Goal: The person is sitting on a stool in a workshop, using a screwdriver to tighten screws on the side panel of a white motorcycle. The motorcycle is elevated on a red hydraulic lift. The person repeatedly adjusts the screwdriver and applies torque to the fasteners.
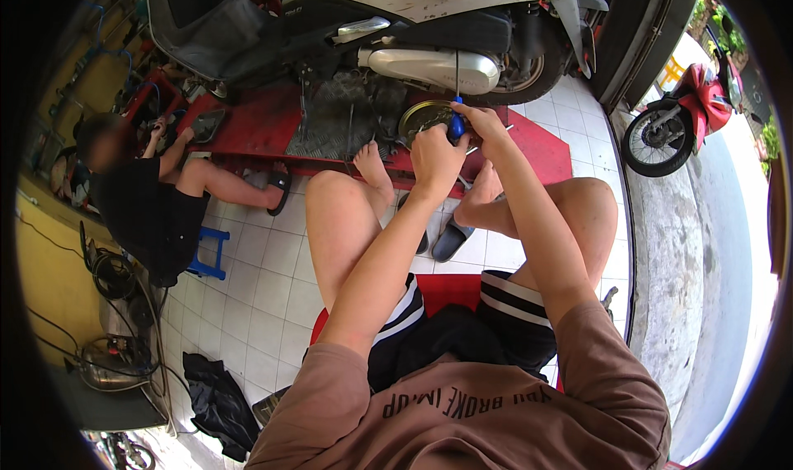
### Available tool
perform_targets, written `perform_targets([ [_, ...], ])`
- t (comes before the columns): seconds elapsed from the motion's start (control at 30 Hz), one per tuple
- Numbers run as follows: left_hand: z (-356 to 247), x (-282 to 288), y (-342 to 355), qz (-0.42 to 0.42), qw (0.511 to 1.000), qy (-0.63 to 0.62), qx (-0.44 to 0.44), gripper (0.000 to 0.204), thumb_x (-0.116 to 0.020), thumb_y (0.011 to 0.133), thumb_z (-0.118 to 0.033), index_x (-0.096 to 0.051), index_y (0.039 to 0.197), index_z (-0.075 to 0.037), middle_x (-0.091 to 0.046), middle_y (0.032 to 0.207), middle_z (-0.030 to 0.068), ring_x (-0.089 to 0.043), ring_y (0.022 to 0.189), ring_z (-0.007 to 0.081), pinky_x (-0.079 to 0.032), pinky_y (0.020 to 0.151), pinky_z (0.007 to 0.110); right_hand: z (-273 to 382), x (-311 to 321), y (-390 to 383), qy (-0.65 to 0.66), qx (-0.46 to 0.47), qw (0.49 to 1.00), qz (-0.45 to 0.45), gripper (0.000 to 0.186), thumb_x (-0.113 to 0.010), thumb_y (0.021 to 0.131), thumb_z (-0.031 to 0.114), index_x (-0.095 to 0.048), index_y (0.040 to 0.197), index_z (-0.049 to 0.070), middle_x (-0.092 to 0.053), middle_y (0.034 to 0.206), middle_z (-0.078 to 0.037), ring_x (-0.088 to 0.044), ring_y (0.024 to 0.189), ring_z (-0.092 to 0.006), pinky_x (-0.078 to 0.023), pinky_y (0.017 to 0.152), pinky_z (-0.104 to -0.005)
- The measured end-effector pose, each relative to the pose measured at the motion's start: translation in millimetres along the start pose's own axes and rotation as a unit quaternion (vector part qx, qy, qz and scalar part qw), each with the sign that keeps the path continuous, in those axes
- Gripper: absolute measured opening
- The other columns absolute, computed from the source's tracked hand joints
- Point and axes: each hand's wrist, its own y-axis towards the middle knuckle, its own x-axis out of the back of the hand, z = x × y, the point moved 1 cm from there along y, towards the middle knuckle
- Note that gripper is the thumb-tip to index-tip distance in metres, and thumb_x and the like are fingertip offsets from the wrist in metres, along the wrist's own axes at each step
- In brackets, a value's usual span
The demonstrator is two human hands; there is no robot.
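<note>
A blue-handled screwdriver points away from me, its long thin shaft toward the scooter's silver side cover. My right hand is closed at the handle, with fingers around its far end. Close beside it on the left, my left hand is curled shut, its back toward me; whatever its fingers hold is hidden. Just beyond the left hand lies a round metal dish with small contents I cannot make out. Both hands are over the red work platform, in front of the scooter.
To the left a co-worker sits by a blue stool, hands near a dark part. My bare feet rest at the platform edge, with a dark slipper below. A red motorbike stands outside right. Black cloth lies on the tiles.
</note>
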Motion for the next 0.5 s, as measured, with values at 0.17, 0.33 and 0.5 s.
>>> perform_targets([
  [0.17,-7.3,6.7,-1.5,-0.041,0.997,0.040,-0.042,0.034,-0.070,0.079,-0.031,-0.065,0.072,0.002,-0.063,0.062,0.0196,-0.064,0.061,0.0372,-0.050,0.060,0.043,4.8,-1.0,-0.8,0.002,0.015,1.000,0.002,0.030,-0.067,0.085,0.029,-0.063,0.092,0.000,-0.060,0.079,-0.004,-0.055,0.063,-0.0142,-0.046,0.056,-0.0288],
  [0.33,1.3,-12.9,1.0,0.158,0.953,-0.190,0.173,0.063,-0.043,0.093,-0.057,-0.061,0.077,0.001,-0.061,0.060,0.0129,-0.064,0.054,0.0277,-0.050,0.051,0.036,-2.6,-6.1,16.2,0.202,-0.010,0.971,0.128,0.022,-0.048,0.096,0.021,-0.055,0.103,0.001,-0.061,0.085,-0.007,-0.057,0.073,-0.0164,-0.048,0.070,-0.0302],
  [0.5,7.4,-21.2,-4.4,0.169,0.800,-0.483,0.312,0.055,-0.037,0.096,-0.056,-0.054,0.080,-0.006,-0.055,0.063,0.0030,-0.053,0.049,0.0113,-0.038,0.040,0.023,-1.4,-1.2,8.5,0.205,-0.053,0.964,0.161,0.024,-0.039,0.099,0.022,-0.056,0.102,0.005,-0.062,0.087,-0.005,-0.058,0.081,-0.0175,-0.046,0.081,-0.0323],
])
